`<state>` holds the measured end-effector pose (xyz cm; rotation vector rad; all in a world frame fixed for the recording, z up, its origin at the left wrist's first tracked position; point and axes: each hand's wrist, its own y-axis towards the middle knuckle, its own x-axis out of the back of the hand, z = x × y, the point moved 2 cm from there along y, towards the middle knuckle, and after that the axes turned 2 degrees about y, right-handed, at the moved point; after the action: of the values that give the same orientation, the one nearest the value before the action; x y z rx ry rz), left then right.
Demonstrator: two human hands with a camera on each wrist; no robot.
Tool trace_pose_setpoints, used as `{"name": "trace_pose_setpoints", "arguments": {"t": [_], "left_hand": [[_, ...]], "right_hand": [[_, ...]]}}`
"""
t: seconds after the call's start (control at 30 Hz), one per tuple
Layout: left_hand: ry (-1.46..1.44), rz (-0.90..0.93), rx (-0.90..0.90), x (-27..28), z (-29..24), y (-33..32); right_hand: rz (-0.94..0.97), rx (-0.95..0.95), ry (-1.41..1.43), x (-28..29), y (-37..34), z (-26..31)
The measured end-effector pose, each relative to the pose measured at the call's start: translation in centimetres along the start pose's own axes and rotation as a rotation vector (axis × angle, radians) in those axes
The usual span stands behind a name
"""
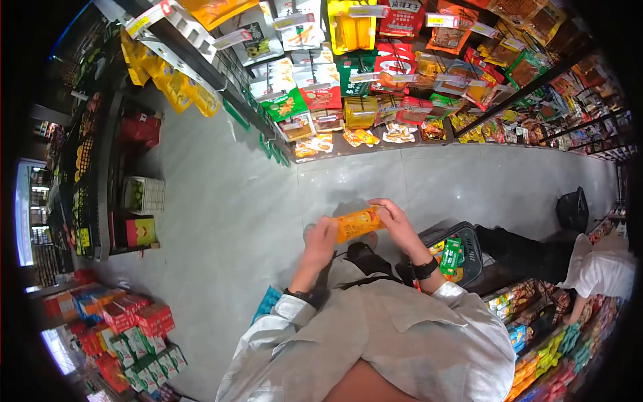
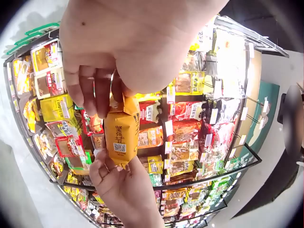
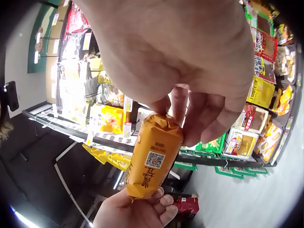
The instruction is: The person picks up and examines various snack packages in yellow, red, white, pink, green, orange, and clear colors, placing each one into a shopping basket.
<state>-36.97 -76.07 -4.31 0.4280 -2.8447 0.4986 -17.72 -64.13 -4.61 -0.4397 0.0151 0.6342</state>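
Note:
An orange snack packet [image 1: 358, 224] with a long, boxy shape is held level in front of the person's body. My left hand [image 1: 320, 240] pinches one end of it, and my right hand [image 1: 398, 226] pinches the other. Dark lettering and a QR code show on the packet [image 2: 122, 135] in the left wrist view, with the left hand [image 2: 128, 52] above it and the right hand [image 2: 124, 190] below. From the right wrist, the packet [image 3: 154, 156] hangs from the right hand's [image 3: 185, 61] fingertips, the left hand [image 3: 135, 209] at its lower end.
A black shopping basket [image 1: 474, 258] with green and yellow packets stands by the right arm. Racks of bagged snacks [image 1: 395, 74] rise ahead. Another person [image 1: 589, 264] bends toward shelves at the right. Stacked cartons [image 1: 144, 335] stand at lower left on the grey floor [image 1: 221, 194].

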Motion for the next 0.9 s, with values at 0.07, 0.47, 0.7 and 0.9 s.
{"name": "trace_pose_setpoints", "arguments": {"t": [0.07, 0.47, 0.7, 0.9], "left_hand": [[0.036, 0.04, -0.03, 1.3, 0.0, 0.3], [-0.204, 0.139, -0.021, 14.0, 4.0, 3.1], [-0.182, -0.122, -0.143, 17.5, 5.7, 1.1], [-0.246, -0.386, -0.094, 17.6, 5.0, -2.2]], "right_hand": [[-0.078, 0.018, -0.052, -1.4, -0.2, 0.4], [-0.145, 0.009, 0.247, -14.4, 3.0, -0.3], [0.242, 0.138, 0.043, -18.5, 5.2, 2.8], [0.584, 0.076, 0.008, -19.8, 7.5, 4.9]]}}
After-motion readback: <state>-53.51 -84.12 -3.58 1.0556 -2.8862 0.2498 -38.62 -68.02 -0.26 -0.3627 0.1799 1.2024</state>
